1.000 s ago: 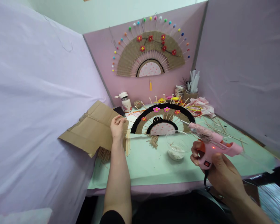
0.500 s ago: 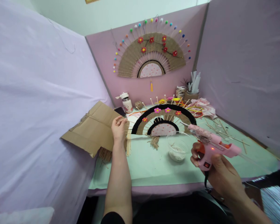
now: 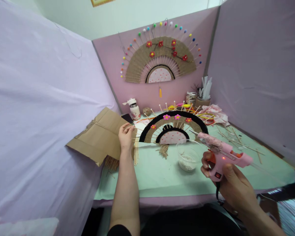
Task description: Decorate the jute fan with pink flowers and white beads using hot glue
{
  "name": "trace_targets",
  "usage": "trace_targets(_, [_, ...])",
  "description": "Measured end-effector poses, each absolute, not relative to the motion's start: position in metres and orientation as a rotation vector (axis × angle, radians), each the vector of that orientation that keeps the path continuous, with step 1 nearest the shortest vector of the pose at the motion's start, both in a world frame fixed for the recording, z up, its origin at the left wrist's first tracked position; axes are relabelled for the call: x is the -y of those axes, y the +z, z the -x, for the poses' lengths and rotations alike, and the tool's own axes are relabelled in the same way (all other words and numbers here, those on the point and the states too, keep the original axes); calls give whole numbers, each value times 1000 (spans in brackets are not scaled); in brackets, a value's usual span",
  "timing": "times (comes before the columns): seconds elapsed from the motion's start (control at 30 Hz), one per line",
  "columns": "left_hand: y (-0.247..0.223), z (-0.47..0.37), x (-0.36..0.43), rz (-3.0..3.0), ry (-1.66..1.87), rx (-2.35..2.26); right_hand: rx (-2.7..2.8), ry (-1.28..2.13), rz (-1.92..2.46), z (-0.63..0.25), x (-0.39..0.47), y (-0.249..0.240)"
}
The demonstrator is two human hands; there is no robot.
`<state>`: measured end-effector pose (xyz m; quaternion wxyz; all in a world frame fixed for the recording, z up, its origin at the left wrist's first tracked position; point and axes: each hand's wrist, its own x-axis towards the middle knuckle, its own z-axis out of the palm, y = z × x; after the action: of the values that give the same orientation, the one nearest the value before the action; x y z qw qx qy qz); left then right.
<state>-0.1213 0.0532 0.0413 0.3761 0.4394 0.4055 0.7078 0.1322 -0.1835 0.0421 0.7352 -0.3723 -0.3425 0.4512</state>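
Note:
My right hand (image 3: 232,183) is wrapped round a pink hot glue gun (image 3: 222,154), whose red light is on and whose nozzle points up and left. A clear glue stick trails from its back. My left hand (image 3: 126,136) is in a pinch at the left end of a half-round craft fan (image 3: 195,122), beside the tips of its thin sticks; what the fingertips hold is too small to make out. The fan has black trim, pink and red flowers, and white beads on several stick ends. In front of it stands a clear plastic bowl (image 3: 188,160) of small white beads.
A folded cardboard sheet (image 3: 98,137) lies left, over a bundle of sticks (image 3: 111,163). Behind stand a white bottle (image 3: 135,111) and a twine ball (image 3: 147,111). Loose sticks (image 3: 238,142) lie right. A larger finished fan (image 3: 137,65) hangs on the back panel.
The view has tilted up very slightly. Both hands keep almost the same place and grip; the glue gun and the fan stay put.

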Motion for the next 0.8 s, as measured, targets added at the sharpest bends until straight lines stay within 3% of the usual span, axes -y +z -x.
trace_targets(0.8, [34,128,-57,-1135,1931,-1178,702,1009,797,-134,183,34])
